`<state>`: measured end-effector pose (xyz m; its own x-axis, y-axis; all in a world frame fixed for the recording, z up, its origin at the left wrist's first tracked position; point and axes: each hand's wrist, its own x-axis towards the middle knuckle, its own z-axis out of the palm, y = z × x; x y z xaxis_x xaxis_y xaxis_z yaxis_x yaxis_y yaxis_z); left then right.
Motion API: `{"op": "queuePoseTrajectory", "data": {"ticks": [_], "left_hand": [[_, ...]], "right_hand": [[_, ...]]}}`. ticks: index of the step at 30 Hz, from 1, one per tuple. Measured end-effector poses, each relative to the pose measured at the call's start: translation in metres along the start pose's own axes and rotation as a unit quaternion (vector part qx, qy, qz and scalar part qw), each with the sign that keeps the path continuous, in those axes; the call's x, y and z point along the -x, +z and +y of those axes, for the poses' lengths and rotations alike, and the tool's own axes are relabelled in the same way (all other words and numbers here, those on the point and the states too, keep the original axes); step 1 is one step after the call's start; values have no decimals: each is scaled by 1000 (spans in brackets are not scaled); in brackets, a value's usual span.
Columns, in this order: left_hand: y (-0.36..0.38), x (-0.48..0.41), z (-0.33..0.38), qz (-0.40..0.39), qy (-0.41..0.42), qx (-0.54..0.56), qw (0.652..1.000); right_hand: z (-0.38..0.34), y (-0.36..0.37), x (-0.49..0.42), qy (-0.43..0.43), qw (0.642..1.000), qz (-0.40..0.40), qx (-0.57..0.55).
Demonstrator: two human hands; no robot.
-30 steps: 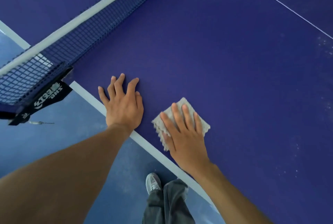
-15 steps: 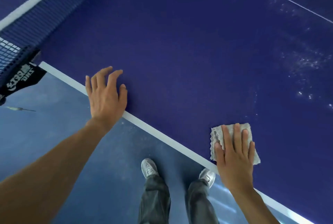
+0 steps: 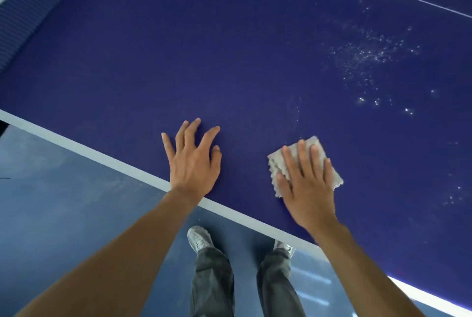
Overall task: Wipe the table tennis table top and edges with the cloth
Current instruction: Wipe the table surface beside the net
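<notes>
Flatly, the right hand (image 3: 307,186) presses straight fingers down on the folded grey cloth (image 3: 319,161), which lies on the purple table top (image 3: 229,61) near its white edge line (image 3: 102,155). Beside it the left hand (image 3: 194,163) rests palm-down on the surface, fingers splayed (holding nothing), both forearms reaching forward over the edge.

I see soft, even, dimmish light, glare bleaching the table edge (image 3: 419,291) at 5 o'clock, motion blur smearing the net (image 3: 15,18) at 10 o'clock, and wide-angle stretch toward the corners
</notes>
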<state>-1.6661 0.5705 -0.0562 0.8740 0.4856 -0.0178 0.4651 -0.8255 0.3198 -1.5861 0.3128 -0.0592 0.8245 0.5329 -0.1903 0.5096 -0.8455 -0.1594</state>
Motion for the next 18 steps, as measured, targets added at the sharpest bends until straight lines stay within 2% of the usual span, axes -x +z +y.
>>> {"op": "queuePoseTrajectory", "data": {"ticks": [3, 4, 6, 8, 10, 13, 16, 18], "left_hand": [[12, 13, -3, -32, -24, -37, 999], [14, 15, -3, -35, -27, -49, 998], [16, 15, -2, -36, -35, -57, 997], [16, 15, 0, -25, -41, -53, 997], [15, 15, 1, -17, -47, -49, 998], [12, 15, 4, -20, -54, -45, 997], [9, 13, 7, -24, -58, -44, 997], [8, 13, 8, -25, -60, -43, 997]], "right_hand": [[35, -21, -67, 166, 984, 13, -57], [36, -26, -86, 200, 977, 17, -70], [23, -27, -110, 205, 975, 23, -79], [-1, -22, -109, 118, 991, 18, -61], [-24, -9, -81, -43, 999, 8, -16], [-25, 8, -24, -248, 968, -19, 30], [14, 6, -5, -326, 943, -47, 51], [42, -8, -28, -303, 950, -47, 61]]}}
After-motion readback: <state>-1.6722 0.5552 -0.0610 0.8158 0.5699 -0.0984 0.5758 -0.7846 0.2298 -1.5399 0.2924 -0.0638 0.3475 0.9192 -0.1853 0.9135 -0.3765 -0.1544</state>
